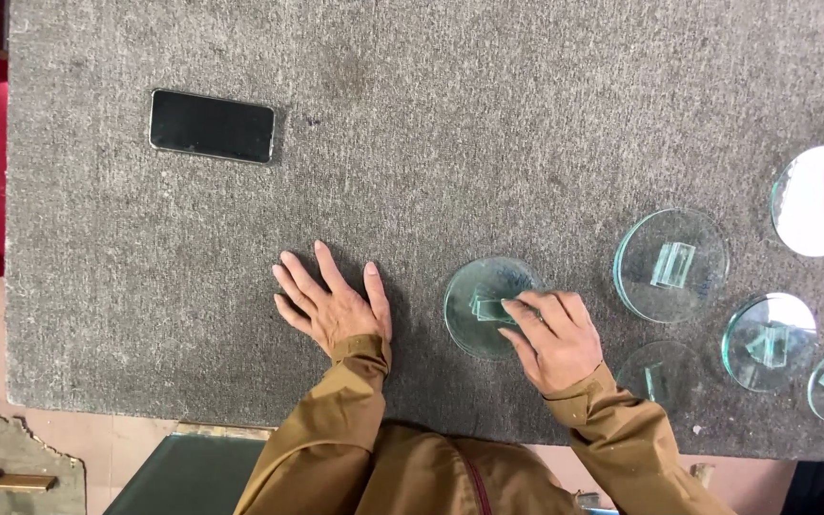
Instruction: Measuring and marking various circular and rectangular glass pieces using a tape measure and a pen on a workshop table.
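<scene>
The right hand (557,340) rests on the round, pale green glass disc (482,305) with a small raised glass block at its centre; the fingertips close around that block, reaching up and to the left from the wrist. The disc lies on the grey felt-covered table (431,124), directly ahead of this hand and just right of the left hand (333,300) (the farther of the two), which lies flat and spread, holding nothing, apart from the disc.
</scene>
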